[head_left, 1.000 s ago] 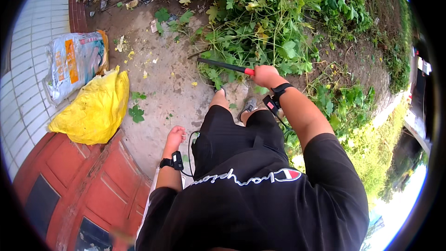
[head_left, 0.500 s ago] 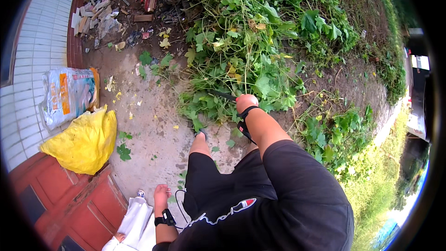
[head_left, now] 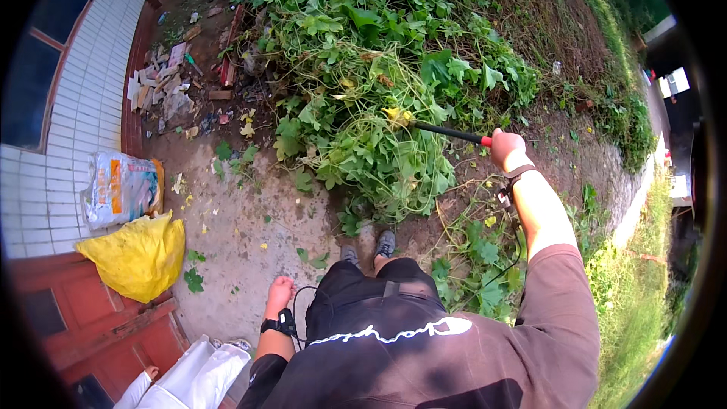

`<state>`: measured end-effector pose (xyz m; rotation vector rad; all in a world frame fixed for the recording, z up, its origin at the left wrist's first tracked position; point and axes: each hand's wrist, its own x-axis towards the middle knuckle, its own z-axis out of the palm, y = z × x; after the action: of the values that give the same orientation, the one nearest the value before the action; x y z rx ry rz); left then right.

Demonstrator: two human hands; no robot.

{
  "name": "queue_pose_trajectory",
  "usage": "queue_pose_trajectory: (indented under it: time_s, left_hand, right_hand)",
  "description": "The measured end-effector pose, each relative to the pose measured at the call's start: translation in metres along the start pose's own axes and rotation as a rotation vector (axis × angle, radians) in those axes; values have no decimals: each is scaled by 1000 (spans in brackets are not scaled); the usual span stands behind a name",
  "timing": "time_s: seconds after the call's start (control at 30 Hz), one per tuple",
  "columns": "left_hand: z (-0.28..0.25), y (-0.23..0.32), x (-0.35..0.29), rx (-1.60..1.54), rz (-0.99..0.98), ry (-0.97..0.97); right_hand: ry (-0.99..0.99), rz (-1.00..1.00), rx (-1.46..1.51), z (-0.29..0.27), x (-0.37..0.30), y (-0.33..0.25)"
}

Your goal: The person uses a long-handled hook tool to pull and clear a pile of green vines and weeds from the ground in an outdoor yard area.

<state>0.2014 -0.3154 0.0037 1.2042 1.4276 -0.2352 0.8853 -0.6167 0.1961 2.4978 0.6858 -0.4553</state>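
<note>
My right hand [head_left: 509,148] is closed round the red end of a dark, rod-like tool [head_left: 450,133], with my arm stretched out to the right. The tool points left into a tangled heap of green vines [head_left: 401,174]. Its far end meets the heap beside a yellow patch [head_left: 398,116]; the working end is hidden or too small to make out, so its exact kind does not show. My left hand [head_left: 281,290] hangs low by my left side, fingers curled in, with nothing visible in it. My shoes stand at the near edge of the vines.
On the left, a yellow sack [head_left: 140,257] and a printed plastic bag [head_left: 125,188] rest by the tiled wall [head_left: 91,76] and red door [head_left: 72,295]. Wood scraps and litter [head_left: 163,83] lie farther off. A person in white [head_left: 193,379] is at lower left.
My right hand has swung right, and the tool now reaches left from it into the heap. Both my shoes now show near the vines. My left hand looks more curled.
</note>
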Motion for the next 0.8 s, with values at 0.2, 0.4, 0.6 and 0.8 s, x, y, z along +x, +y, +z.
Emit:
queue_pose_trajectory:
  time_s: [0.2,0.4,0.6,0.8]
  left_hand:
    - [39,89,11,-71,93,-125]
    - [74,134,-24,-120,146,-168]
    - [132,111,-44,-183,63,-144]
    - [206,30,-65,-52,-402,38]
  right_hand:
    - [311,9,-25,-62,-32,32]
    - [38,-3,1,-55,-32,-13]
    - [-159,-124,113,19,2,-6]
    - [-255,-250,306,90,32,33]
